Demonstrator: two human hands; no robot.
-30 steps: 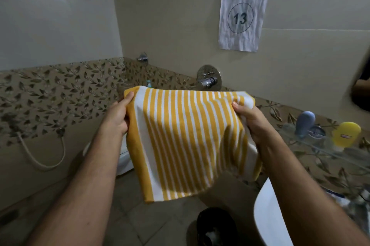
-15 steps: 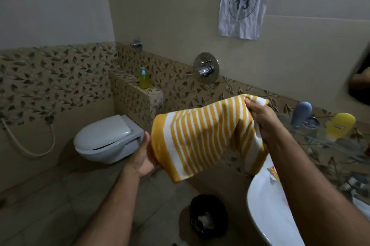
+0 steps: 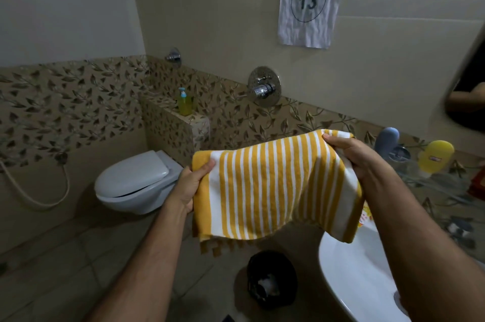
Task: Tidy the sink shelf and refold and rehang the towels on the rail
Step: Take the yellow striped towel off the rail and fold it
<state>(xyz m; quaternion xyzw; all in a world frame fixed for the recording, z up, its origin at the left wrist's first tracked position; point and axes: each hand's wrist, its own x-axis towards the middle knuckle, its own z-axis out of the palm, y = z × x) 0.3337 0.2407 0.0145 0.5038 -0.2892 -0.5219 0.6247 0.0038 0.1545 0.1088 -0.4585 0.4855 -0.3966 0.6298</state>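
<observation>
Towel: a yellow-and-white striped towel (image 3: 273, 188), folded, is held stretched in mid-air at the centre of the view, its top edge sloping up toward 2 o'clock and a fringe of a back layer showing under its lower edge.
Left hand: the left hand (image 3: 187, 185) grips the towel's solid yellow end at 9 o'clock of the cloth, thumb on the front, the other fingers curled behind it.
Right hand: the right hand (image 3: 349, 153) pinches the towel's upper corner at 2 o'clock, fingers closed over bunched fabric.
Shelf: a glass shelf (image 3: 446, 180) at 3 o'clock carries a blue-grey bottle (image 3: 387, 139) and a yellow bottle (image 3: 435, 155), standing near each other; a red item at the right edge is cut off.
Sink: a white sink (image 3: 351, 274) sits at 5 o'clock, partly covered by the right forearm; a yellow-orange packet (image 3: 366, 214) peeks out just beside the towel's lower right corner.
Surroundings: a white toilet (image 3: 136, 182) at 9 o'clock, a green soap dispenser (image 3: 184, 103) on the tiled ledge at 11 o'clock, a chrome wall tap (image 3: 263, 86) at 12 o'clock, a "Workstation 13" sign (image 3: 309, 1) above it, a black bin (image 3: 271, 279) on the floor at 6 o'clock.
Hard to make out: the mirror at the right edge shows only a dark, cropped reflection.
</observation>
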